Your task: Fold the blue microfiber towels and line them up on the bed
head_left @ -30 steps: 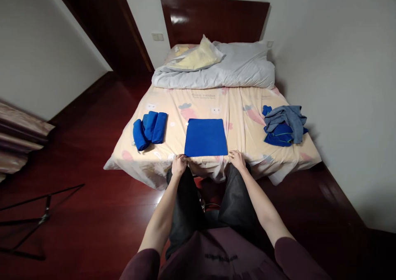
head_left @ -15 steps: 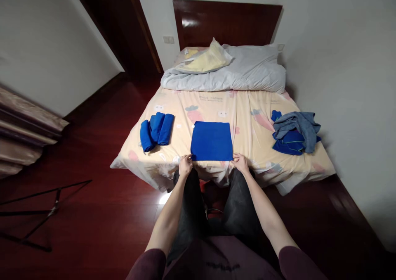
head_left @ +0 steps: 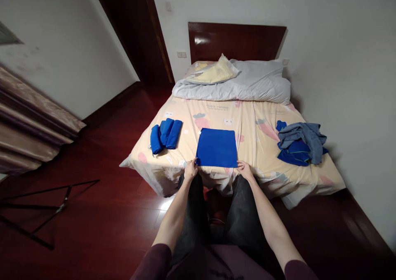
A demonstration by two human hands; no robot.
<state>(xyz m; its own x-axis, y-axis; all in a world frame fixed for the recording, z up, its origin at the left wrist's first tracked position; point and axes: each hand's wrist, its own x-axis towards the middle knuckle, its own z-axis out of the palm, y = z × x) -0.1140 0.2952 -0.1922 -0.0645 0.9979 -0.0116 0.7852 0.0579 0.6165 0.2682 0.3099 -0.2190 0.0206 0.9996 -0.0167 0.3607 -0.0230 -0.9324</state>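
Observation:
A blue cloth that looks like a small towel [head_left: 216,148] lies flat near the front edge of the bed [head_left: 256,148]. My left hand [head_left: 191,169] pinches its near left corner. At the near right corner, the fingers of my right hand [head_left: 245,169] are closed on the cloth's edge. Several rolled blue towels [head_left: 167,134] sit side by side to the left of the flat one. Over on the right is a loose heap of blue and grey-blue cloths [head_left: 300,143].
A grey quilt [head_left: 260,79] and a pale yellow pillow [head_left: 218,71] lie by the dark headboard [head_left: 236,42]. Black metal stand legs [head_left: 46,207] rest on the red-brown floor at left. A curtain [head_left: 31,127] hangs along the left wall.
The camera view has tilted up and shifted left, so everything appears lower and further right. Both hands stay at the towel's near corners, and the towel itself lies as before.

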